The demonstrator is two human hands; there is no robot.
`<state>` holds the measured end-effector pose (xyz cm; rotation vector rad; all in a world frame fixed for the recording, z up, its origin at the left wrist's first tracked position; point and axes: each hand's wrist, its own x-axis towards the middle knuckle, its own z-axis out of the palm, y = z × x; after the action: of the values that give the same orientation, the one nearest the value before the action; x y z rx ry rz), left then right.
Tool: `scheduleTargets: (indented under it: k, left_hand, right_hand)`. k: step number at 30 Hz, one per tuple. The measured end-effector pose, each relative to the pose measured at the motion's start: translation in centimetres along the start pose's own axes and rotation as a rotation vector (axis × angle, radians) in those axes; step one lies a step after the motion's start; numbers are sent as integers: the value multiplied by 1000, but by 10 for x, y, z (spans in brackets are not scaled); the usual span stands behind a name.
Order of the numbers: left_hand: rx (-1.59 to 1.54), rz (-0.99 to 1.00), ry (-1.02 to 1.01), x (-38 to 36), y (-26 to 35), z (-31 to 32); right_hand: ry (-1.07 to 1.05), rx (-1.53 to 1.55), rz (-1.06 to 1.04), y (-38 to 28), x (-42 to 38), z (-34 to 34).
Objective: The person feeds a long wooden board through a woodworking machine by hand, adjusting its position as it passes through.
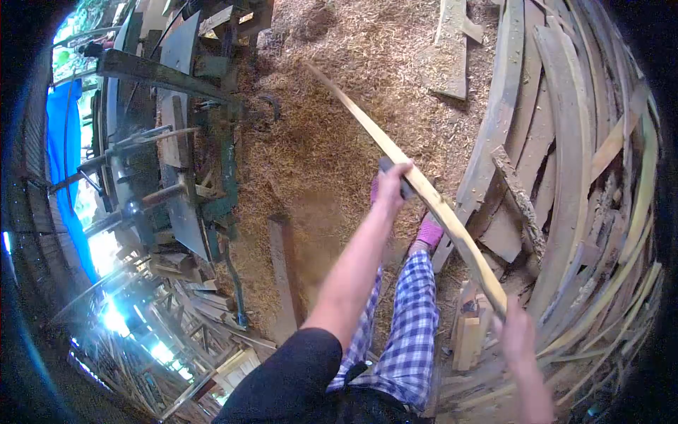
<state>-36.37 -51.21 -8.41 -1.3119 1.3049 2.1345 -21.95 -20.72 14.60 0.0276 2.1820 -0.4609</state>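
Note:
A long, pale wooden strip with a slight bend runs diagonally in front of my legs. Its narrow far tip points up and left over the shavings. My left hand grips it near the middle, arm stretched forward. Beside those fingers, a dark grey piece shows partly; I cannot make out what it is. At the near end, my right hand is closed round the strip, somewhat blurred by motion.
Wood shavings cover the floor. Long boards are heaped along the right. Workshop machinery stands left. A squared beam lies left of my legs; short wooden blocks are at the right. A board lies ahead.

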Motion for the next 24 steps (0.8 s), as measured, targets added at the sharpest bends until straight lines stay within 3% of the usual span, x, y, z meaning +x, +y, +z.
scheduleTargets:
  k: [1, 4, 5, 7, 9, 11, 14, 18, 20, 22, 24]
  left_hand:
    - [-10, 56, -40, 17, 0, -14]
    - [-134, -81, 43, -10, -23, -89]
    - [-126, -105, 65, -24, -39, -115]
    - [-156, -225, 70, -59, -53, -143]
    - [-196, -326, 113, -82, -74, -167]
    - [-142, -355, 218, -113, -84, -173]
    - [-148, -396, 198, -122, -84, -168]
    - [-133, -270, 154, -88, -57, -126]
    - [-23, -270, 308, -58, -38, -117]
    - [-79, -193, 242, -37, -35, -155]
    - [-131, -221, 271, -46, -22, -180]
  right_hand:
    - [-6, 3, 0, 2, 17, 3]
    - [-210, -35, -87, 1, 37, 17]
    - [-214, -30, -87, -5, 28, 25]
    - [-466, -1, -74, -8, -9, 46]
    - [-418, -13, -114, 5, -37, 60]
    - [-350, -10, -144, 6, -44, 55]
    - [-328, 11, -129, 10, -58, 31]
    - [-267, 9, -64, 5, -41, 14]
    - [-282, -3, -103, -10, 1, 12]
    - [-291, -26, -146, -27, 29, 18]
    - [-472, 65, -222, -42, 41, 33]
